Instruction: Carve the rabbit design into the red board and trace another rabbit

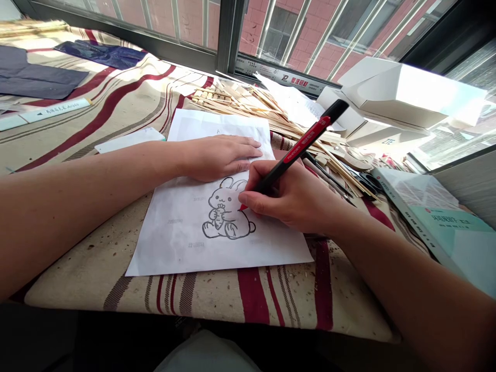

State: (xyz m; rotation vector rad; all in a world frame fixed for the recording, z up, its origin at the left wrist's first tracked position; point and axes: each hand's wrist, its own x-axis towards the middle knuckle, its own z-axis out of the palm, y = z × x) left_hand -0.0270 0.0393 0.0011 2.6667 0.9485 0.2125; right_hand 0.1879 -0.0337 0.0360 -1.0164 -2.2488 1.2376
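Right grip (295,200) around pen (306,140) (paper (182,248) beneath)

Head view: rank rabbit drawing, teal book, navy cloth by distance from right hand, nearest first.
1. Rabbit drawing, at the tip of the pen in the right hand.
2. Teal book, off to the right.
3. Navy cloth, far left by the window.

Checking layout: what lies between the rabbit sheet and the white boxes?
In the head view, a heap of wooden sticks lies between the sheet and the white boxes.
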